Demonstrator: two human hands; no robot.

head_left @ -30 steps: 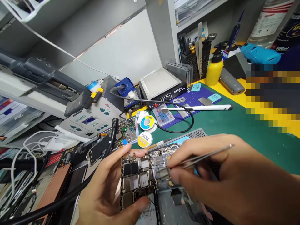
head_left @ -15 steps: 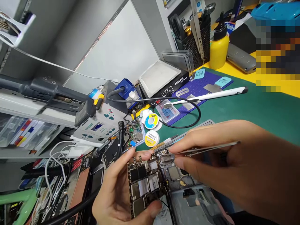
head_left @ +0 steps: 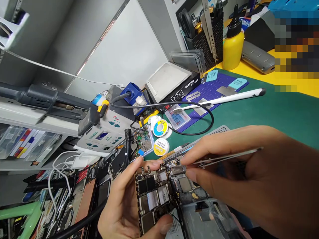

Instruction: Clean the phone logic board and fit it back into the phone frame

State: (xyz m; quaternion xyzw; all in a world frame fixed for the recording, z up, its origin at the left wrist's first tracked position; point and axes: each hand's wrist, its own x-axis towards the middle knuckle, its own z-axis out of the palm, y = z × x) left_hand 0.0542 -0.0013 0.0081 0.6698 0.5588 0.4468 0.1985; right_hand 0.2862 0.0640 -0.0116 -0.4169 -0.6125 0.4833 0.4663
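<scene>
My left hand [head_left: 119, 202] is closed around the edges of a phone logic board [head_left: 152, 196], fingers along its far side and thumb at the near end. Chips and metal shields cover the board's face. Right beside it lies an opened phone housing [head_left: 204, 219], with small parts in its upper end. My right hand [head_left: 239, 172] pinches a pair of metal tweezers [head_left: 224, 157] between thumb and fingers. Their tips reach the upper end of the housing near the board, and my fingertips partly hide them. I cannot make out anything between the tips.
Solder spools [head_left: 160, 128], a cable [head_left: 213, 119] and a white brush [head_left: 224, 99] lie on the green mat [head_left: 284, 116]. A heating plate [head_left: 171, 83] stands behind. A yellow bottle [head_left: 233, 49] and tool holder [head_left: 204, 43] are at the back right, a soldering station [head_left: 107, 132] at left.
The tweezers' rear end has shifted slightly to the right and up in my right hand. The left hand keeps the logic board in nearly the same place; the view has tilted a little.
</scene>
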